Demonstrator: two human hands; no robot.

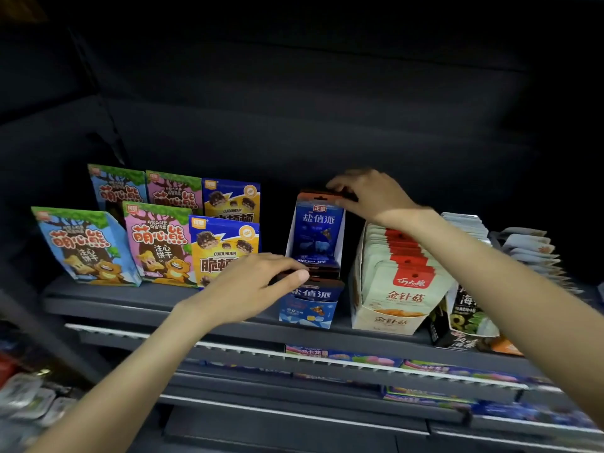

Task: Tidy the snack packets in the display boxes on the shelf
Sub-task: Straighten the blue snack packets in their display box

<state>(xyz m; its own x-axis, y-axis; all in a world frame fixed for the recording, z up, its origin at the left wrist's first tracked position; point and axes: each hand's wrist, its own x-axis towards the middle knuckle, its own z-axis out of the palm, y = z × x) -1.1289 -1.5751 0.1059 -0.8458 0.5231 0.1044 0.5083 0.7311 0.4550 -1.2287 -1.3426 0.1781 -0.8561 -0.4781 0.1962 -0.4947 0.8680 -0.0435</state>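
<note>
A blue display box [307,313] stands at the front of the dark shelf [163,305], with blue snack packets in it. My left hand [258,286] pinches the dark top edge of the front packets [310,293] in that box. My right hand [369,194] reaches further back and grips the top of the rear blue packet [318,230], which stands upright in a white-sided box. To the right, a cream display box [382,318] holds a tight row of pale packets with red tops [405,289].
Stand-up cookie bags in blue [85,246], pink [157,246] and yellow [222,250] fill the shelf's left side, two rows deep. A dark box of seaweed packets [464,325] and loose pale packets [529,253] sit at the right. A lower shelf [327,361] carries more goods.
</note>
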